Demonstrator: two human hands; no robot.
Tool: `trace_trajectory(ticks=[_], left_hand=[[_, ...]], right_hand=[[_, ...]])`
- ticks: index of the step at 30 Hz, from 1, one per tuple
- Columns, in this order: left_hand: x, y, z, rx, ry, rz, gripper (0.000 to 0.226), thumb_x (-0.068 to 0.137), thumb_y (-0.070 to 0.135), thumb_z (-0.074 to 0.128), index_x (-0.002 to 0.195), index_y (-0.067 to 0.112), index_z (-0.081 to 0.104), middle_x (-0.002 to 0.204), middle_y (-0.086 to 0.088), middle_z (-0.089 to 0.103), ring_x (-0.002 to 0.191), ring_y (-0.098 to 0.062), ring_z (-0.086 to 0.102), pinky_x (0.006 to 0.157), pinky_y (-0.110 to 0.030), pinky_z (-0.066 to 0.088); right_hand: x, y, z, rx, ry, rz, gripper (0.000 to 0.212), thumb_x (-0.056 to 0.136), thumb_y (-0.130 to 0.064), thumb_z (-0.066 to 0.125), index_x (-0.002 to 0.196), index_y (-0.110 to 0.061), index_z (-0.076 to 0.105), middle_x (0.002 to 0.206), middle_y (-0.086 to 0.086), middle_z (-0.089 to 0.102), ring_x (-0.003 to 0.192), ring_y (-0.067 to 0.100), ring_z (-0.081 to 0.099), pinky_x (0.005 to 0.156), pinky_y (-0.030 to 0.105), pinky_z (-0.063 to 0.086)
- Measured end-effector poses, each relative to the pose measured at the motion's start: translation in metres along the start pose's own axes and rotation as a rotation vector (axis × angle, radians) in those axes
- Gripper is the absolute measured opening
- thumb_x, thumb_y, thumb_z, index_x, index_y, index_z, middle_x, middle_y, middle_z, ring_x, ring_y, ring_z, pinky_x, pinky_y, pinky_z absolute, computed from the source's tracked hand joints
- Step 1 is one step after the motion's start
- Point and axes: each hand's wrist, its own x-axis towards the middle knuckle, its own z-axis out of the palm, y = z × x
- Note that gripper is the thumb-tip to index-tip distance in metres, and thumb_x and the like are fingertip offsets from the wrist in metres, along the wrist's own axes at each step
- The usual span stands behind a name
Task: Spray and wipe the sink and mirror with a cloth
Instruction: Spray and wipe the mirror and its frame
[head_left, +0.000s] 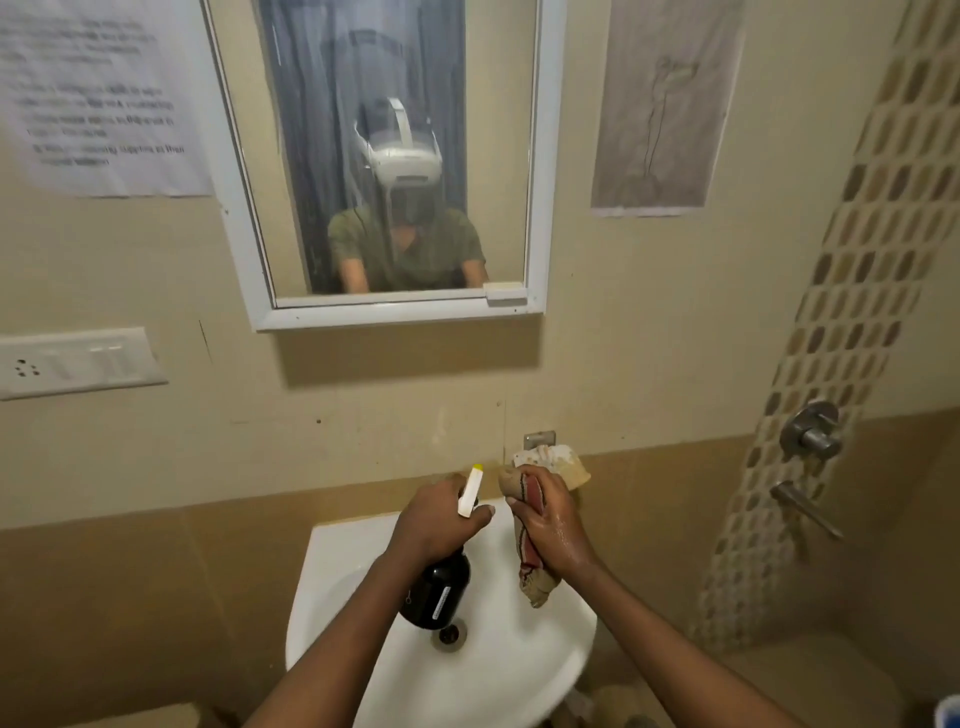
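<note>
My left hand (436, 519) grips the neck of a black spray bottle (435, 592) with a white and yellow nozzle, held above the white sink (332, 587). Just to its right, my right hand (550, 525) holds a bunched beige cloth with red stripes (530, 566) over the basin; the hand looks wet. The sink's drain (450, 635) shows below the bottle. On the wall above hangs the white-framed mirror (540, 156), its glass streaked, reflecting a person in a headset and green shirt.
A small wall holder with a crumpled beige item (563, 460) sits behind my right hand. Metal shower valve and lever (810, 431) are on the right wall beside a mosaic tile strip. A switch panel (72, 364) and paper notices (98, 98) hang on the left.
</note>
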Motion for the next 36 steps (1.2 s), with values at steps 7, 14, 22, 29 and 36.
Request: trace_trajectory(ticks=[7, 14, 22, 29, 36], left_hand=[[0.014, 0.060, -0.041, -0.030, 0.136, 0.079, 0.029, 0.075, 0.048, 0.057, 0.080, 0.020, 0.054, 0.077, 0.001, 0.064, 0.075, -0.021, 0.061, 0.070, -0.040, 0.051], [0.017, 0.121, -0.066, -0.077, 0.212, 0.202, 0.019, 0.076, 0.049, 0.055, 0.069, 0.035, 0.045, 0.070, 0.011, 0.057, 0.071, -0.018, 0.056, 0.068, -0.035, 0.048], [0.026, 0.159, -0.085, -0.019, 0.321, 0.241, 0.019, 0.083, 0.041, 0.060, 0.079, 0.024, 0.053, 0.074, 0.006, 0.059, 0.069, -0.018, 0.057, 0.063, -0.033, 0.045], [0.043, 0.183, -0.109, -0.005, 0.378, 0.289, 0.025, 0.086, 0.036, 0.062, 0.070, 0.027, 0.046, 0.068, 0.009, 0.052, 0.064, -0.012, 0.050, 0.055, -0.022, 0.033], [0.078, 0.207, -0.154, -0.034, 0.434, 0.348, 0.031, 0.086, 0.036, 0.063, 0.066, 0.027, 0.042, 0.066, 0.005, 0.053, 0.059, -0.011, 0.047, 0.058, -0.027, 0.039]], right_hand=[[0.038, -0.054, -0.034, 0.057, 0.075, -0.138, 0.042, 0.082, -0.006, 0.067, 0.105, -0.038, 0.052, 0.108, -0.013, 0.054, 0.107, 0.012, 0.051, 0.092, 0.021, 0.040], [0.065, -0.094, -0.069, 0.073, 0.112, -0.232, 0.039, 0.075, -0.024, 0.063, 0.114, -0.020, 0.059, 0.110, 0.000, 0.058, 0.106, 0.010, 0.052, 0.092, 0.025, 0.043], [0.091, -0.121, -0.104, 0.075, 0.161, -0.308, 0.037, 0.084, -0.010, 0.068, 0.115, -0.026, 0.055, 0.114, 0.001, 0.057, 0.108, 0.014, 0.052, 0.094, 0.030, 0.045], [0.119, -0.150, -0.117, 0.046, 0.264, -0.396, 0.029, 0.081, -0.022, 0.074, 0.106, -0.024, 0.059, 0.102, -0.002, 0.058, 0.098, 0.016, 0.055, 0.086, 0.028, 0.048], [0.165, -0.180, -0.132, 0.095, 0.425, -0.357, 0.042, 0.080, -0.048, 0.064, 0.099, -0.011, 0.058, 0.106, 0.006, 0.056, 0.093, 0.011, 0.055, 0.085, 0.025, 0.048]])
